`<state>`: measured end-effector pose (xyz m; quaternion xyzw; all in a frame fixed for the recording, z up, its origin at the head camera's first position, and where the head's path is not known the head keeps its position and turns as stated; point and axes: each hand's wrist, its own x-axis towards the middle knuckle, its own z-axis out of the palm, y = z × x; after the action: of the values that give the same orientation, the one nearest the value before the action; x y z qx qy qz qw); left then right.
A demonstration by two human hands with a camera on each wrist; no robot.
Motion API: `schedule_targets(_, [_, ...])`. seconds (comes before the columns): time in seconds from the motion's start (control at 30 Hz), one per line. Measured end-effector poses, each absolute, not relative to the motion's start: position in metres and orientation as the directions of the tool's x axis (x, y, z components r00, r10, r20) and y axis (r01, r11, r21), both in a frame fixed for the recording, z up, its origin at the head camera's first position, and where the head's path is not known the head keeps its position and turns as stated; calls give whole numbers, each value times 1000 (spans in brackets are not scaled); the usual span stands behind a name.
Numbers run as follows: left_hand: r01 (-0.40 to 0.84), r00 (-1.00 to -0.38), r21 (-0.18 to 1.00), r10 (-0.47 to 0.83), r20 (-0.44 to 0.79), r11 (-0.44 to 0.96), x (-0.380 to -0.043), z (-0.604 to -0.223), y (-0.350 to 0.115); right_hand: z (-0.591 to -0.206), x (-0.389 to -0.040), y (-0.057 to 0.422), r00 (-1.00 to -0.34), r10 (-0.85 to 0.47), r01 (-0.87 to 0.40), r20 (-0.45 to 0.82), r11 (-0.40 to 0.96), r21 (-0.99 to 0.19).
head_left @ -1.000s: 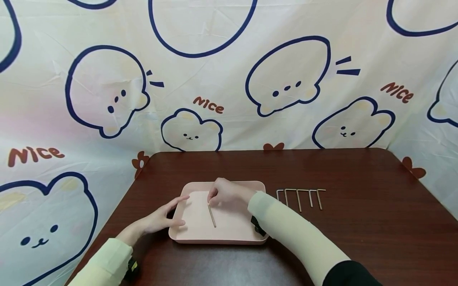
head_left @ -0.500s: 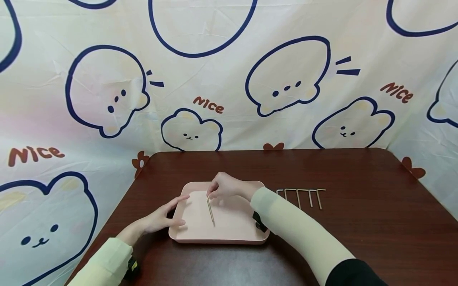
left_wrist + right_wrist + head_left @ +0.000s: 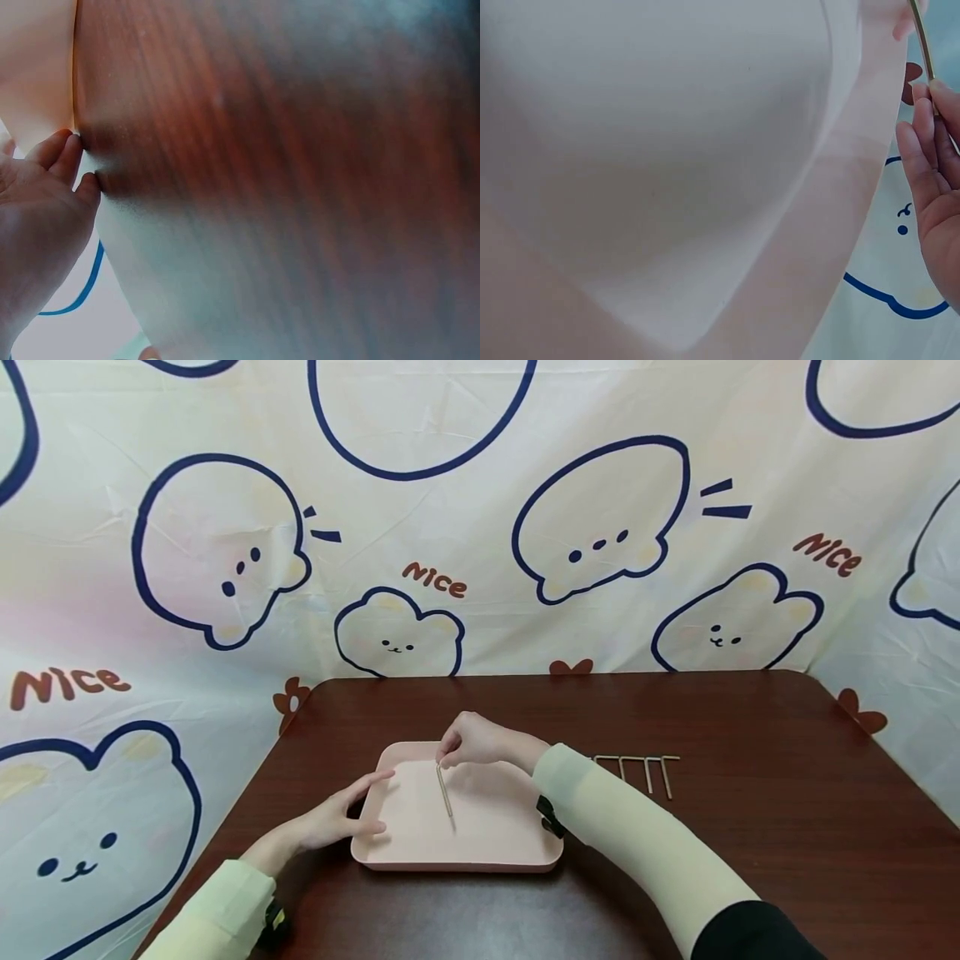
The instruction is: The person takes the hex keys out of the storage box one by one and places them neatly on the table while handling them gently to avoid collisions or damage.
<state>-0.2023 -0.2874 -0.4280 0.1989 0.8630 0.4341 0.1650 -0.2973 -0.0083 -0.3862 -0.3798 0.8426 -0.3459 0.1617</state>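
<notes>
My right hand (image 3: 472, 739) pinches a thin gold-coloured hex key (image 3: 445, 793) near its upper end, over the pink tray (image 3: 506, 865). The key slants down, its lower tip raised just above the tray floor with a faint shadow below. In the right wrist view, the thumb and fingertips of the right hand (image 3: 937, 176) close on the hex key (image 3: 922, 41). My left hand (image 3: 330, 820) rests at the tray's left rim, with thumb and index finger stretched over it. In the left wrist view, fingertips of the left hand (image 3: 45, 202) meet the tray's outer edge.
Several more hex keys (image 3: 666, 778) lie in a row on the dark brown table (image 3: 787, 827), right of the tray; my right sleeve (image 3: 622, 827) covers part of that row. A patterned cloth (image 3: 495, 627) hangs behind the table.
My right hand has moved up and away toward the tray's far edge, raising the hex key off the tray floor. My left hand has stayed at the rim.
</notes>
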Motion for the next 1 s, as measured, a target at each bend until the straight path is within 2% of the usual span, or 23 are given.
schedule_targets(1.0, [242,-861,800,502,-85,550,-202,-431,-288,-353,-300,34,-694,-720,-522,-21,523,-674])
